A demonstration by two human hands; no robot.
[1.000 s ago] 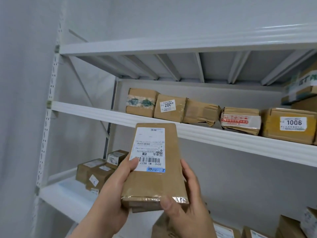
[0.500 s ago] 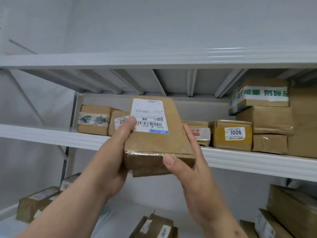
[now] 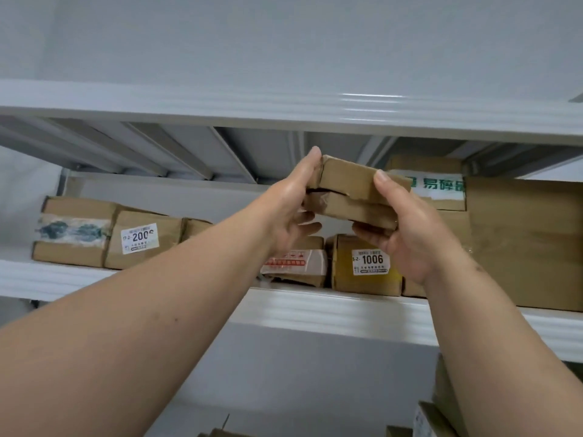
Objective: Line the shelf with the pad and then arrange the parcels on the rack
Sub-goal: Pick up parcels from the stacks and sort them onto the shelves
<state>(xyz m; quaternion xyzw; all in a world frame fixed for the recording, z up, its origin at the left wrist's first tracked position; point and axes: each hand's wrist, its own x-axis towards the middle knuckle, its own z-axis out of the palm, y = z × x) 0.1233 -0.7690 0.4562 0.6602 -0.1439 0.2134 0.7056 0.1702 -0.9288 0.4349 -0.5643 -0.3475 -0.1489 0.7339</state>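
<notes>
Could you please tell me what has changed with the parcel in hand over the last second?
Both hands, left hand and right hand, raised the brown parcel from chest height up above the boxes on the middle shelf, tipping its label out of sight. The grip and shelved boxes stayed unchanged.

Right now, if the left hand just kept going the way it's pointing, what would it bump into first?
Probably nothing soon. The left hand grips the parcel and points up and back into the gap above the row of boxes. The back wall looks like the first thing in line, though depth is hard to judge.
</notes>
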